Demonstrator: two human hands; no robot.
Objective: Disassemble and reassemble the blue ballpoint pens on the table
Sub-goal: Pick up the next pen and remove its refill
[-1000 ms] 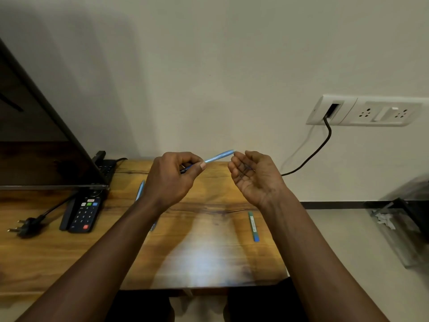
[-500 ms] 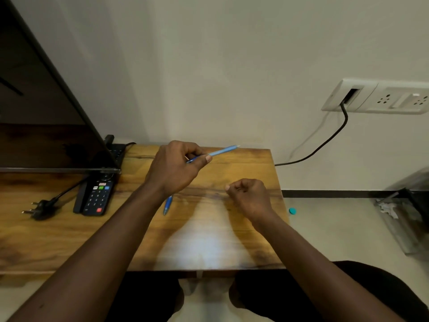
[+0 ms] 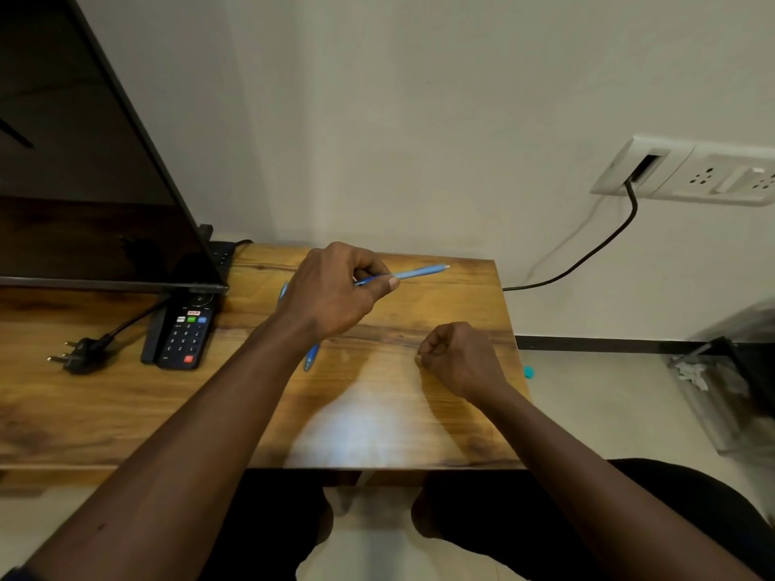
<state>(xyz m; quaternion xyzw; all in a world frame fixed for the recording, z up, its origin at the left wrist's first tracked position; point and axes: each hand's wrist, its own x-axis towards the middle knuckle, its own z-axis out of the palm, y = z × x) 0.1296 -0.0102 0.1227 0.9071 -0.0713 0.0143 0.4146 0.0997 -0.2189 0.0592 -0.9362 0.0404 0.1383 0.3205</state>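
At left, a dark television screen (image 3: 84, 161) standing on the wooden table (image 3: 126, 413); beside it a black remote (image 3: 184, 333), button labels too small to read. Over the table's middle, left hand (image 3: 335, 291) pinching a blue pen (image 3: 419, 272), pointing right. Right hand (image 3: 457, 358) curled on the tabletop, contents hidden. Second blue pen (image 3: 312, 358) lying beneath the left forearm.

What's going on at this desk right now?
A person is working with blue pens at a wooden table. The left hand pinches one blue pen, held above the tabletop and pointing right. The right hand is curled into a fist over the table's right side; whether it holds anything is hidden. A second blue pen lies on the table, partly under the left forearm.
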